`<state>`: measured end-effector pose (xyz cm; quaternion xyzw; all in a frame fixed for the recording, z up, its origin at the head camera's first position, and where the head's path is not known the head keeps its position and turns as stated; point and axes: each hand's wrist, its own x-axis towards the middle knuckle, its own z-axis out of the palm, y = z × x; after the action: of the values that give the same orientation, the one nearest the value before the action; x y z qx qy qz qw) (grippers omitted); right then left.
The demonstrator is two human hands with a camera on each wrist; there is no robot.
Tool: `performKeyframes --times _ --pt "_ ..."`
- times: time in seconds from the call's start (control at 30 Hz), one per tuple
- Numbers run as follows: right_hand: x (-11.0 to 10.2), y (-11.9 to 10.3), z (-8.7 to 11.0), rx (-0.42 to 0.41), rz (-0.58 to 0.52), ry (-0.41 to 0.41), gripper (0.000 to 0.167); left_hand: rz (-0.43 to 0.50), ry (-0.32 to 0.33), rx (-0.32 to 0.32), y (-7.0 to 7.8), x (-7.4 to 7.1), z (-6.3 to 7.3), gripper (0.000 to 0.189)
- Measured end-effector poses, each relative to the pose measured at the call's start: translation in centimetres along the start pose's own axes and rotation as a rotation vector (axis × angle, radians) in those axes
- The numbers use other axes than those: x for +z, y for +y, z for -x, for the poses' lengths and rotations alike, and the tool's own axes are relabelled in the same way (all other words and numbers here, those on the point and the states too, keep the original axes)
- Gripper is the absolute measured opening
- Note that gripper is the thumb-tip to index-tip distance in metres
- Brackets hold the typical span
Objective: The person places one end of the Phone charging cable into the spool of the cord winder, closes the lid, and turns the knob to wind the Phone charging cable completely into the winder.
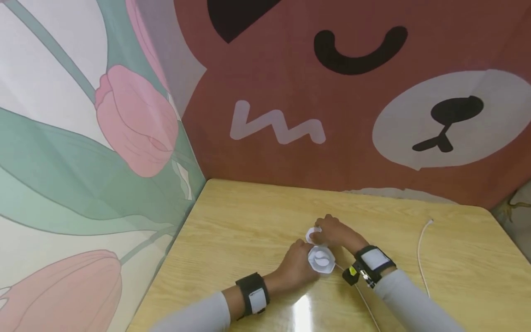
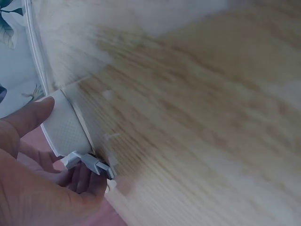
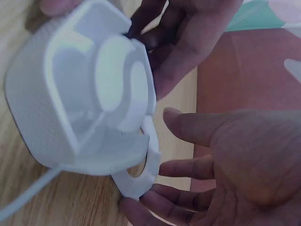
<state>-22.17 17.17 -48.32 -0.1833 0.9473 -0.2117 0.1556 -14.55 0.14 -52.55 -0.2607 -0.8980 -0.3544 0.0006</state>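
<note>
A white octagonal cup-shaped housing (image 1: 321,259) is tilted with its hollow side up. Inside it sits a rounded white core with an S-shaped edge, best seen in the right wrist view. My left hand (image 1: 295,265) grips the housing from the left, its thumb lying along the textured wall (image 2: 68,127). A flat white ring-shaped piece (image 3: 138,181) is at the far rim; whether it is joined there I cannot tell. My right hand (image 1: 333,232) holds this ring, with fingertips curled under its outer edge. A thin white cable (image 3: 30,193) runs out of the housing.
Wood-grain tabletop (image 1: 232,221) lies beneath both hands, with a light reflection near the front. A second stretch of white cable (image 1: 420,253) with a small plug end lies at the right. Printed cloth walls (image 1: 265,161) stand along the back and left edges.
</note>
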Motion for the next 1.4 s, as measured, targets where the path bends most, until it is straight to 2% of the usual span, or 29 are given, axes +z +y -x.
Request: performKeyframes --times 0.2,0.3,0.4,0.5,0.57,0.7,0.8,0.93,1.03,1.17,1.3,1.4 --pt "-0.2 0.5 -0.9 0.055 -0.014 -0.026 0.038 0.03 -0.022 -0.045 0.0 -0.2 -0.2 0.042" --pt "-0.3 0.7 -1.0 0.038 -0.061 0.035 0.028 0.026 -0.012 -0.051 0.0 -0.2 -0.2 0.038" --pt "-0.7 0.5 -0.5 -0.032 -0.109 0.141 0.014 0.062 0.0 -0.056 -0.1 -0.1 -0.1 0.038" --pt "-1.2 0.0 0.9 -0.115 -0.147 0.211 0.008 0.144 -0.003 -0.081 -0.3 0.0 0.1 0.049" --pt "-1.5 -0.5 2.2 -0.14 -0.157 0.221 0.009 0.197 -0.008 -0.106 -0.4 0.0 0.2 0.055" --pt "-1.6 -1.4 4.8 -0.153 -0.186 0.194 0.011 0.261 -0.018 -0.141 -0.5 0.0 0.3 0.061" --pt "-1.0 -2.2 6.4 -0.154 -0.184 0.18 0.012 0.265 -0.012 -0.177 -0.5 0.0 0.3 0.06" --pt "0.7 -2.9 7.7 -0.186 -0.1 0.225 0.018 0.253 -0.011 -0.208 -0.5 0.0 0.3 0.056" --pt "2.6 -3.0 8.3 -0.266 0.058 0.318 0.024 0.258 -0.015 -0.188 -0.6 -0.1 0.2 0.048" --pt "4.9 -2.9 8.9 -0.334 0.277 0.46 0.025 0.208 0.004 -0.164 -0.6 0.0 0.2 0.04" --pt "6.1 -2.8 9.2 -0.311 0.337 0.546 0.023 0.101 0.015 -0.153 -0.5 0.2 0.1 0.041" --pt "6.5 -2.8 9.2 -0.296 0.34 0.572 0.024 0.049 0.016 -0.137 -0.4 0.1 0.0 0.041"
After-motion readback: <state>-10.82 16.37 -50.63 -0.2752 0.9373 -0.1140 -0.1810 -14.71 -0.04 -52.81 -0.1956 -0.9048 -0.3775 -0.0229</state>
